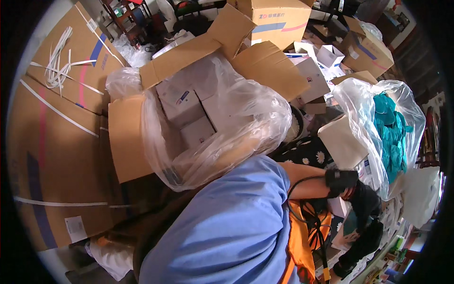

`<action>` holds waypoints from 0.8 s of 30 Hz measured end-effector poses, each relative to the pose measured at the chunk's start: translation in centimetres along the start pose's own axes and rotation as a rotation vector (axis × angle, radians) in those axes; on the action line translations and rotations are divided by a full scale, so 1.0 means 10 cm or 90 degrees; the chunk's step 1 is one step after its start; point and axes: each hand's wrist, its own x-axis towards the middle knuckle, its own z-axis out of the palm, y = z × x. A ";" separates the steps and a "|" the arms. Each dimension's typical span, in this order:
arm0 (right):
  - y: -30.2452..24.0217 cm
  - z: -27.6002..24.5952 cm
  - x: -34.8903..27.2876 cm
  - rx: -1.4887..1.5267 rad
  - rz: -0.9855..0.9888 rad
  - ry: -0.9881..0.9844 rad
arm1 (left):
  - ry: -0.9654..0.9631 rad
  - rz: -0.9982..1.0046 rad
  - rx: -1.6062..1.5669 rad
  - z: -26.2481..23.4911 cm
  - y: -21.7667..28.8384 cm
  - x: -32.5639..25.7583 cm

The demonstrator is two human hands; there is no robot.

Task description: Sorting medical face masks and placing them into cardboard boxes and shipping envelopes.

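My left arm, in a blue sleeve, reaches across to the right; a black strap is round its wrist. My left hand point(368, 202), in a black covering, is low on the right. Below it is my right hand point(363, 248), also covered in black. The fingers of both are too dark and blurred to make out. Between and beside them lie a pale box point(338, 207) and something teal, partly hidden. Beyond the hands, a clear plastic bag point(351, 94) holds a bunch of teal gloves point(390, 135). An orange cloth with black cords point(301, 236) hangs by my left arm.
An open carton point(126, 137) lined with clear plastic holds several white boxes point(180, 105). A tall strapped carton point(61, 156) stands at the left. More cartons point(279, 23) are at the back. A white open box point(330, 57) sits among papers. Black flowered fabric point(307, 154) lies beyond my forearm.
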 end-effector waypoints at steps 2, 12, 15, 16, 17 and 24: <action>-0.38 -0.31 0.29 0.073 0.067 0.029 | -0.041 -0.101 0.060 0.32 -0.05 -0.03; -0.24 -0.30 0.29 0.163 0.333 0.005 | 0.307 -0.258 -0.526 -0.09 -0.13 -0.25; -0.19 -0.08 0.19 0.202 0.342 -0.061 | 0.296 -0.285 -0.468 0.01 -0.24 -0.32; -0.18 -0.02 0.18 0.210 0.342 -0.072 | 0.294 -0.311 -0.458 0.02 -0.23 -0.34; -0.17 0.01 0.16 0.217 0.343 -0.083 | 0.306 -0.338 -0.468 0.02 -0.22 -0.29; 0.01 0.15 -0.09 0.226 0.369 -0.133 | 0.317 -0.334 -0.929 0.12 -0.27 -0.31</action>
